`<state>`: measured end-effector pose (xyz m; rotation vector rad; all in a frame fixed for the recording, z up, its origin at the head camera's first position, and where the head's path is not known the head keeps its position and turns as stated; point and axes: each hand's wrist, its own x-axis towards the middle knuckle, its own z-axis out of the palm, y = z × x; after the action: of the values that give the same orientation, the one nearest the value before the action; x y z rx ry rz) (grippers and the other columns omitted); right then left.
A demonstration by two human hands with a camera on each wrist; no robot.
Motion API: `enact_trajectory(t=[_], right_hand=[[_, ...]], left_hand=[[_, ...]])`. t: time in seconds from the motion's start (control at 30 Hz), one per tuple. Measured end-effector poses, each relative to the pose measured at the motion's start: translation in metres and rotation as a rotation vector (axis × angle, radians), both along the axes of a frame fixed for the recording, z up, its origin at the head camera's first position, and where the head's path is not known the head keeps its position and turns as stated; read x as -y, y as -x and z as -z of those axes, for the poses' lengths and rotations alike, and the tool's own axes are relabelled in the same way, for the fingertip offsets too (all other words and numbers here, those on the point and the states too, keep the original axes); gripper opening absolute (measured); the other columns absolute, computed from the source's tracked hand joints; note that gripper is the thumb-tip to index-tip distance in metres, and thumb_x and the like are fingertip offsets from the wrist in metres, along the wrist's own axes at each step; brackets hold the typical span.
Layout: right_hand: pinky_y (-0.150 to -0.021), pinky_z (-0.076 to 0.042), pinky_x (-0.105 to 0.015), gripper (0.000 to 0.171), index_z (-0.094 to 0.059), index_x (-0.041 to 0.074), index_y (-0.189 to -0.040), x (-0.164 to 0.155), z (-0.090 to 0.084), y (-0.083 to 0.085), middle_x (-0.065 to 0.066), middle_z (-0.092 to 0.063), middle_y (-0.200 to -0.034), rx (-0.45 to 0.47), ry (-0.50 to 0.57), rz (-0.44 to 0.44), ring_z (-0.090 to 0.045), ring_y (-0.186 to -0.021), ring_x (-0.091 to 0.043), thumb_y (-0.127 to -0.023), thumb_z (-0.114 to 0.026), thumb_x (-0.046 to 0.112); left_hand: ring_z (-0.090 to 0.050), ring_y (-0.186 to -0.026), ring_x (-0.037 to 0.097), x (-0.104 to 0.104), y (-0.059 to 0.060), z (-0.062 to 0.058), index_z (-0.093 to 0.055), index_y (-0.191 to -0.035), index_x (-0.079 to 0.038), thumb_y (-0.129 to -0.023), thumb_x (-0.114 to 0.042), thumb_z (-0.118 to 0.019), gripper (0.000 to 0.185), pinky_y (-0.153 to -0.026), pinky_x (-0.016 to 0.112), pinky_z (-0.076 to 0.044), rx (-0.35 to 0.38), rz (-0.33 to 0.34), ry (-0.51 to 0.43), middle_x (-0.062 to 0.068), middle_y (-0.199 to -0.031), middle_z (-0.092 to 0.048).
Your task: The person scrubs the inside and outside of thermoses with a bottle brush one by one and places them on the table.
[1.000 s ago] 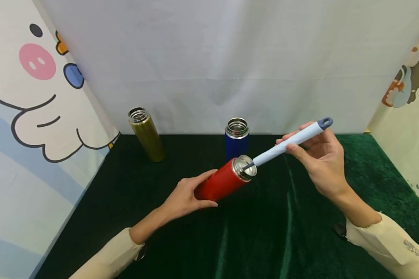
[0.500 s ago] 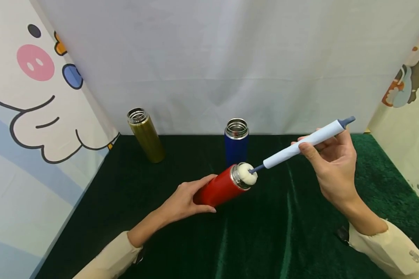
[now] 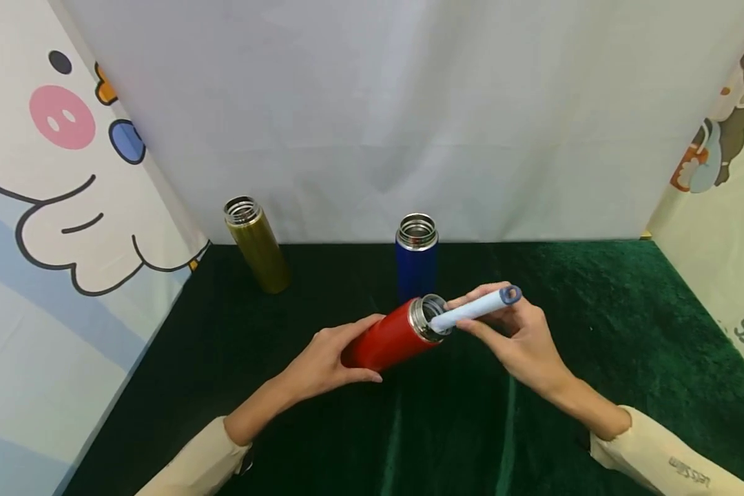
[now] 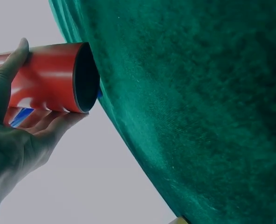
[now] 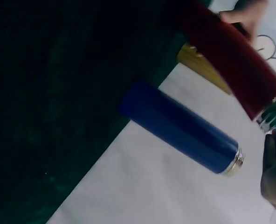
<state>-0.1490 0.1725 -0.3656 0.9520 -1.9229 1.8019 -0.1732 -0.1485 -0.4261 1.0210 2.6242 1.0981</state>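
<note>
My left hand (image 3: 322, 365) grips a red bottle (image 3: 387, 337) round its lower part and holds it tilted, steel mouth up and to the right. Its dark base faces the camera in the left wrist view, where the red bottle (image 4: 49, 77) lies between thumb and fingers. With thumb and fingers my right hand (image 3: 521, 341) pinches the light blue handle of a bottle brush (image 3: 474, 308). The handle's lower end is at the bottle's mouth; the brush's white head is hidden inside. In the right wrist view the right hand (image 5: 275, 179) shows only partly, beside the bottle's mouth.
A blue bottle (image 3: 417, 265) without a lid stands upright just behind the red one. Farther left is a gold bottle (image 3: 260, 251), also lidless. Dark green cloth (image 3: 595, 310) covers the table, and a white curtain (image 3: 359, 124) hangs along the back edge.
My right hand first drew the brush out until its white head showed at the mouth, then moved left and down, pushing it deep into the red bottle. The left hand kept its grip.
</note>
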Motion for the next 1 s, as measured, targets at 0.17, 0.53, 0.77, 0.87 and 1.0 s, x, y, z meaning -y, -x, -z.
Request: enact_trajectory(t=[0.17, 0.53, 0.77, 0.87, 1.0], right_hand=[[-0.094, -0.060, -0.032, 0.036, -0.050, -0.016, -0.127, -0.007, -0.016, 0.008, -0.014, -0.074, -0.114, -0.061, 0.269, -0.042, -0.075, -0.105, -0.023, -0.093, -0.056, -0.021], [-0.079, -0.064, -0.040, 0.033, -0.054, -0.021, -0.113, -0.010, -0.056, 0.002, -0.023, -0.065, -0.094, -0.171, 0.802, 0.100, -0.076, -0.084, -0.030, -0.083, -0.066, -0.025], [-0.085, -0.063, -0.039, 0.035, -0.051, -0.015, -0.117, -0.006, -0.048, 0.006, -0.023, -0.073, -0.096, -0.147, 0.736, 0.052, -0.077, -0.088, -0.030, -0.085, -0.063, -0.025], [-0.087, -0.063, -0.038, 0.036, -0.051, -0.014, -0.120, -0.007, -0.045, 0.006, -0.022, -0.075, -0.099, -0.139, 0.673, 0.040, -0.077, -0.089, -0.029, -0.087, -0.064, -0.022], [-0.090, -0.062, -0.037, 0.038, -0.051, -0.013, -0.124, -0.009, -0.044, 0.005, -0.021, -0.076, -0.102, -0.125, 0.585, 0.040, -0.078, -0.092, -0.028, -0.089, -0.063, -0.019]], left_hand=[[-0.063, -0.126, 0.022, 0.002, 0.004, 0.000, -0.037, -0.157, -0.028, -0.085, -0.034, -0.084, 0.086, -0.107, 0.048, -0.053, 0.012, 0.005, 0.000, 0.005, -0.147, -0.060], [-0.062, -0.127, 0.022, 0.003, 0.004, -0.002, -0.034, -0.159, -0.028, -0.087, -0.038, -0.081, 0.086, -0.107, 0.049, -0.053, 0.022, 0.040, 0.026, 0.006, -0.147, -0.059], [-0.062, -0.127, 0.022, 0.004, 0.005, 0.000, -0.034, -0.159, -0.026, -0.086, -0.036, -0.082, 0.088, -0.107, 0.048, -0.053, 0.030, 0.017, 0.005, 0.006, -0.148, -0.058], [-0.062, -0.127, 0.022, 0.006, 0.006, 0.001, -0.033, -0.159, -0.026, -0.087, -0.035, -0.083, 0.088, -0.107, 0.048, -0.053, 0.043, 0.019, -0.001, 0.006, -0.148, -0.058], [-0.061, -0.127, 0.021, 0.007, 0.006, 0.002, -0.033, -0.159, -0.027, -0.087, -0.037, -0.082, 0.088, -0.107, 0.048, -0.053, 0.048, 0.020, -0.001, 0.005, -0.148, -0.057]])
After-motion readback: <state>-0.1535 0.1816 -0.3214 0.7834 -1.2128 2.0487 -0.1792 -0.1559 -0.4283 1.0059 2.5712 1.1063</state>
